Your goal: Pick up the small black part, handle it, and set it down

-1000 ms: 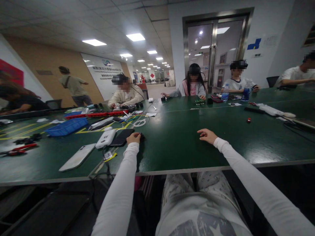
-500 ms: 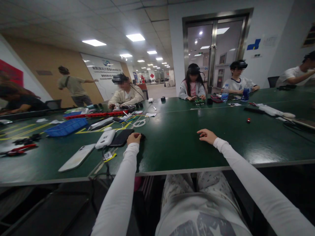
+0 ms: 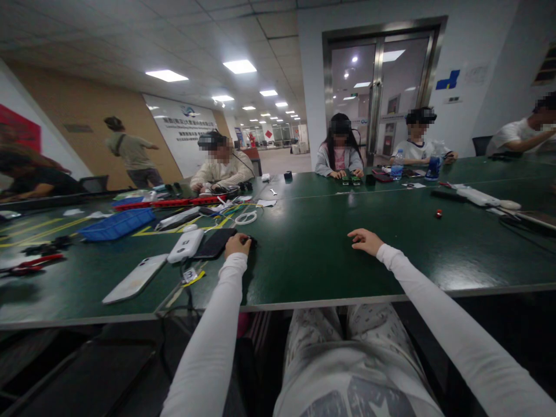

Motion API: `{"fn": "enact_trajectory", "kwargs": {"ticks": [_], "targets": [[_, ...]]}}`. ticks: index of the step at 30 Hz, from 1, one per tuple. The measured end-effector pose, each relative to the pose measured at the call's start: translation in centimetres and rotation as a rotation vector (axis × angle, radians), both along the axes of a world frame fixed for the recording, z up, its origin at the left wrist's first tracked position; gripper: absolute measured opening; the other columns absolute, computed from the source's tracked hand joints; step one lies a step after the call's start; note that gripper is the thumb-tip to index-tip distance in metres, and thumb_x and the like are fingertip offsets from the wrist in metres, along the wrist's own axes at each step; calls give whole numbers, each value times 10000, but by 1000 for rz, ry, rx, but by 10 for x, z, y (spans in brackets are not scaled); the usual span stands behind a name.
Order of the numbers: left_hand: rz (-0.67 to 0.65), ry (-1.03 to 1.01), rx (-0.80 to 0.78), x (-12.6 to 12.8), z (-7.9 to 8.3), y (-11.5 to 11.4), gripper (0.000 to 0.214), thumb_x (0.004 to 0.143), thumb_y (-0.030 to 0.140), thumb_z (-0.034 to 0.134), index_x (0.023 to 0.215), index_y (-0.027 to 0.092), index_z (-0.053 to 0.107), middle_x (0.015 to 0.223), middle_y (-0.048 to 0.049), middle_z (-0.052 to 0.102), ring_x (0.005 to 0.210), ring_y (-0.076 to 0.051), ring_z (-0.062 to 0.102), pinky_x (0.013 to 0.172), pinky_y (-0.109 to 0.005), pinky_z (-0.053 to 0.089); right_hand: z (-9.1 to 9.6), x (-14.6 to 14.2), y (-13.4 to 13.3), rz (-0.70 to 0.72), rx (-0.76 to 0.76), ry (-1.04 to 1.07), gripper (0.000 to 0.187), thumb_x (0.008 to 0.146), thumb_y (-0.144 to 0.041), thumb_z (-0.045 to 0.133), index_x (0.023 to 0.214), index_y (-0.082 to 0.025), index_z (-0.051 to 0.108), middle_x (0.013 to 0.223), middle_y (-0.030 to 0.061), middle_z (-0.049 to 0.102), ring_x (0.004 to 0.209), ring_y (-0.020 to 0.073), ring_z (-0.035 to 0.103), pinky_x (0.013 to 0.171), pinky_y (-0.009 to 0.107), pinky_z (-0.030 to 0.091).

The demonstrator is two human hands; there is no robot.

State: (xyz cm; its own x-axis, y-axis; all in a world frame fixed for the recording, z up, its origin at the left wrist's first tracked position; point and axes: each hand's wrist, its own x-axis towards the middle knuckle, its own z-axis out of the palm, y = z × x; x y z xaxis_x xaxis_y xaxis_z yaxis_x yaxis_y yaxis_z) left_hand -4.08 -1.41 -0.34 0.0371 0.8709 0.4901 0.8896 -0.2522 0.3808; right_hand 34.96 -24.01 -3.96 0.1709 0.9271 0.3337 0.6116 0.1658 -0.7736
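Observation:
My left hand (image 3: pixel 237 244) rests at the table, its fingers closed on a small black object (image 3: pixel 253 242) whose kind I cannot make out; most of it is hidden behind the fingers. Just left of that hand lies a dark flat phone-like slab (image 3: pixel 212 245), with a white power bank (image 3: pixel 186 245) beside it. A white phone (image 3: pixel 136 279) lies nearer the front edge. My right hand (image 3: pixel 365 241) hovers over or rests on the green tabletop (image 3: pixel 304 255), fingers loosely bent and apart, holding nothing.
A blue tray (image 3: pixel 117 225), cables (image 3: pixel 246 218) and a red strip (image 3: pixel 169 202) crowd the left. To the right are a small red object (image 3: pixel 438 214) and a white device (image 3: pixel 478 196). Several people sit around the table; one person (image 3: pixel 130 150) stands behind.
My left hand has shifted very slightly to the right, still closed on the black object. My right hand has not visibly moved. Across the table, people's arms and hands moved a little.

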Motion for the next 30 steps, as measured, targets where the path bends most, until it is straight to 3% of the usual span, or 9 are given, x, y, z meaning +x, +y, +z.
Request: {"fn": "enact_trajectory", "kwargs": {"ticks": [7, 13, 16, 21, 26, 30], "targets": [[-11, 43, -10, 2, 0, -4, 207, 655, 283, 542, 843, 213, 592, 858, -54, 547, 841, -178, 523, 765, -277, 398, -1, 1, 1, 14, -6, -12, 334, 601, -148, 607, 930, -203, 576, 965, 36, 537, 763, 120, 545, 672, 263, 446], [-178, 48, -33, 18, -5, -9, 172, 674, 235, 526, 832, 201, 583, 857, -40, 550, 770, -142, 534, 745, -258, 407, -4, 2, 2, 17, -9, -7, 338, 604, -158, 606, 936, -210, 569, 967, 30, 533, 773, 122, 539, 668, 264, 444], [-333, 50, -37, 49, -6, -27, 161, 684, 228, 517, 830, 206, 581, 882, -38, 541, 767, -137, 531, 739, -259, 412, -4, 2, 2, 22, -22, 0, 356, 609, -161, 604, 959, -207, 559, 959, 35, 541, 786, 126, 536, 679, 271, 443], [-614, 56, -84, 125, -8, -75, 183, 697, 228, 515, 869, 209, 576, 902, -51, 536, 796, -142, 519, 746, -270, 417, -1, 0, 2, 15, -56, 52, 459, 594, -113, 596, 1037, -201, 511, 969, 45, 550, 799, 131, 535, 679, 281, 447], [-766, 53, -91, 202, -14, -123, 204, 696, 241, 516, 891, 209, 565, 916, -27, 528, 828, -140, 500, 767, -281, 406, 11, -5, -1, 71, -25, 34, 601, 546, -31, 567, 1108, -206, 451, 1112, 66, 491, 981, 191, 468, 673, 283, 443], [-824, 30, -69, 239, -19, -142, 208, 684, 245, 526, 882, 197, 562, 908, -32, 524, 821, -139, 496, 763, -265, 400, 16, -7, -3, 141, -25, 11, 732, 508, -77, 637, 1176, -203, 365, 1148, 87, 470, 1049, 225, 432, 721, 322, 428]]}}
